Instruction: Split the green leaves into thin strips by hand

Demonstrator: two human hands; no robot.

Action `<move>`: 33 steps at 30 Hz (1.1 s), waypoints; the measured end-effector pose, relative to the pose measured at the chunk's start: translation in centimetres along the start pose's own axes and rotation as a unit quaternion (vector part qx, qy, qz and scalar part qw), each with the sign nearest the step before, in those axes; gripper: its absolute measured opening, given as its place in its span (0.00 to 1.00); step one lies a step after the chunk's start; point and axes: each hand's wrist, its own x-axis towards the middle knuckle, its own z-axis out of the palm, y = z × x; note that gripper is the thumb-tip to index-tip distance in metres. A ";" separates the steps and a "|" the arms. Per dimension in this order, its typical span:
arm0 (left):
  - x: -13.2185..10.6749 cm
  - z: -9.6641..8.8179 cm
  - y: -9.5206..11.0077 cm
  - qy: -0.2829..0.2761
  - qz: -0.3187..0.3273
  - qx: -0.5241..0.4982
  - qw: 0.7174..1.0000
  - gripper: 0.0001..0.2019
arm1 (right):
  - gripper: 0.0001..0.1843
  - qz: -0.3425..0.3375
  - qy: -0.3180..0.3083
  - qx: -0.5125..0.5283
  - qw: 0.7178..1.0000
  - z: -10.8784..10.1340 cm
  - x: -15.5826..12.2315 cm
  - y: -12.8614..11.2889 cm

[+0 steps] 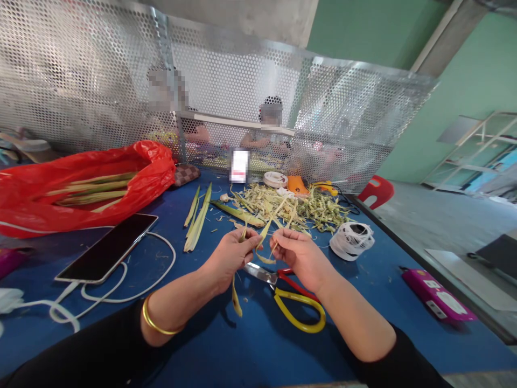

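My left hand is closed, pinching a pale yellow-green leaf strip whose brownish tail hangs below the fingers. Close on its right, my right hand is also closed, its fingertips pinching a looped part of the strip. Whether this is one strip or two I cannot tell. Under the hands lie scissors with one yellow and one red handle, the blades pointing left and partly covered. Behind the hands is a heap of cut leaf strips. Longer leaf pieces lie to the left.
A red plastic bag with long leaves stands at the left, near a tablet and its white cable. A white roll and a purple pack lie right. Behind the perforated metal screen sit other people.
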 end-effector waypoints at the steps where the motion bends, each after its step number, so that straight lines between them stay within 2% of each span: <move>1: 0.0 0.0 0.1 0.002 -0.004 -0.002 1.000 0.10 | 0.09 0.000 0.002 0.023 1.000 -0.2 0.1 -0.1; 6: 0.0 -0.1 0.3 0.004 -0.006 -0.006 1.000 0.10 | 0.08 -0.012 0.047 0.118 0.992 -1.0 0.5 -0.8; 11: 0.1 -0.3 0.2 0.002 -0.012 0.006 1.000 0.11 | 0.08 -0.022 0.079 0.148 0.986 -1.7 1.0 -0.6; 16: 0.2 -0.4 0.1 0.010 -0.021 -0.021 0.999 0.10 | 0.09 -0.039 0.085 0.148 0.985 -2.0 1.2 -0.4; 21: 0.4 -0.7 0.2 0.030 -0.022 -0.040 0.999 0.10 | 0.10 -0.069 0.127 0.145 0.979 -2.7 1.3 -1.6; 23: 0.6 -1.0 0.1 0.039 -0.023 -0.050 0.998 0.11 | 0.09 -0.099 0.156 0.119 0.976 -3.3 1.5 -2.2; 25: 0.8 -1.3 0.1 0.037 -0.032 -0.056 0.997 0.12 | 0.10 -0.156 0.195 0.069 0.966 -3.8 1.6 -2.6; 27: 0.9 -1.5 0.0 0.029 -0.042 -0.060 0.997 0.13 | 0.09 -0.256 0.256 -0.015 0.932 -4.3 1.9 -2.8; 28: 0.9 -1.5 0.1 0.026 -0.043 -0.062 0.997 0.13 | 0.08 -0.310 0.290 -0.075 0.902 -4.5 2.1 -2.8; 30: 0.8 -1.4 0.2 0.023 -0.034 -0.062 0.997 0.13 | 0.09 -0.388 0.347 -0.222 0.824 -5.2 2.6 -3.0; 31: 0.6 -1.3 0.3 0.022 -0.026 -0.058 0.998 0.14 | 0.11 -0.401 0.364 -0.299 0.786 -5.5 2.9 -3.1; 33: 0.2 -1.0 0.6 0.022 -0.015 -0.038 0.999 0.14 | 0.15 -0.376 0.379 -0.429 0.729 -6.0 3.3 -3.5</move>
